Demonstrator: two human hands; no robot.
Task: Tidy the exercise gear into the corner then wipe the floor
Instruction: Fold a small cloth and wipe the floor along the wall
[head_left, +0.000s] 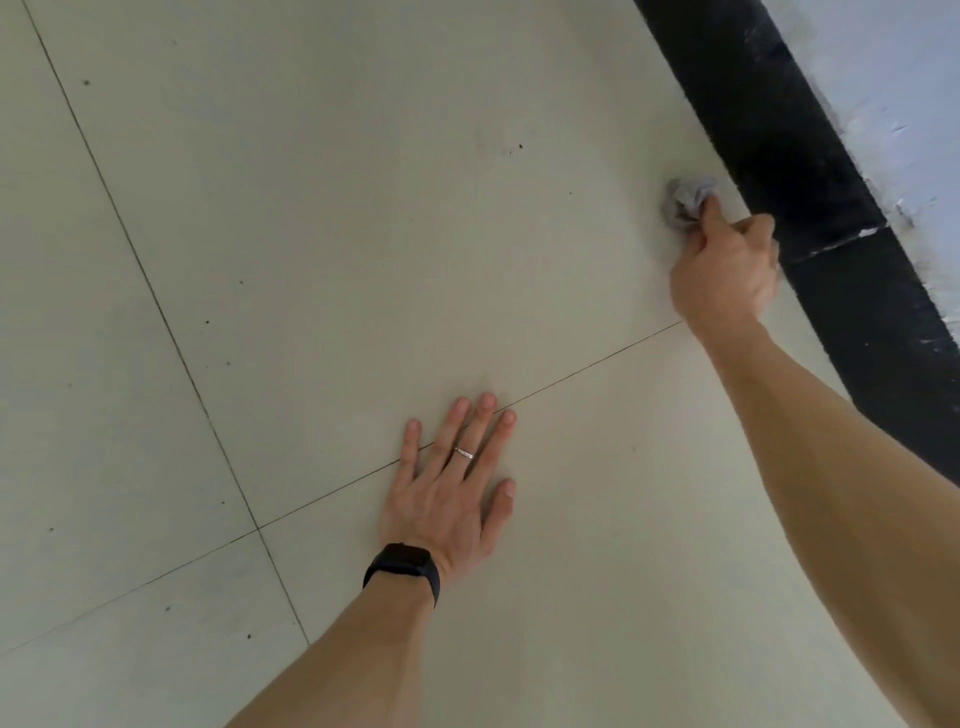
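My right hand (727, 265) is closed around a crumpled grey cloth (685, 200) and presses it onto the pale tiled floor (337, 234), close to the black skirting. Only the front of the cloth sticks out past my thumb and fingers. My left hand (452, 488) lies flat on the floor with its fingers spread, across a tile joint; it holds nothing. It wears a ring, and a black watch sits on the wrist. No exercise gear is in view.
A black skirting board (810, 171) runs diagonally along the upper right, with a white wall (893, 78) above it. Small dark specks (519, 146) dot the tiles, mostly at the left and upper middle.
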